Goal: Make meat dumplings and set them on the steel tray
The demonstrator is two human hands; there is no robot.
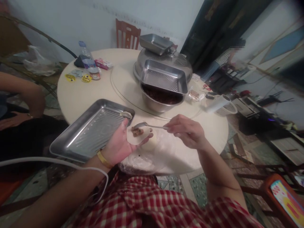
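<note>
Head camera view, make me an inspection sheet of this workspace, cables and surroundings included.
Surface: round table, pale.
Job's things: dough round with filling, metal utensil, large tray holding a folded dough piece, steel bowl.
Clutter: bottle, jar and pink box, far left.
Hands: left hand supports the dough round; right hand holds the metal utensil, its head at the filling.
Cables: white cable crossing the left forearm.
Surroundings: wooden chair behind, one person at left, another at background right.

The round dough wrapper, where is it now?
In the head view, the round dough wrapper lies on the left hand, right of the big metal tray and under the tip of the utensil in the right hand.
</note>
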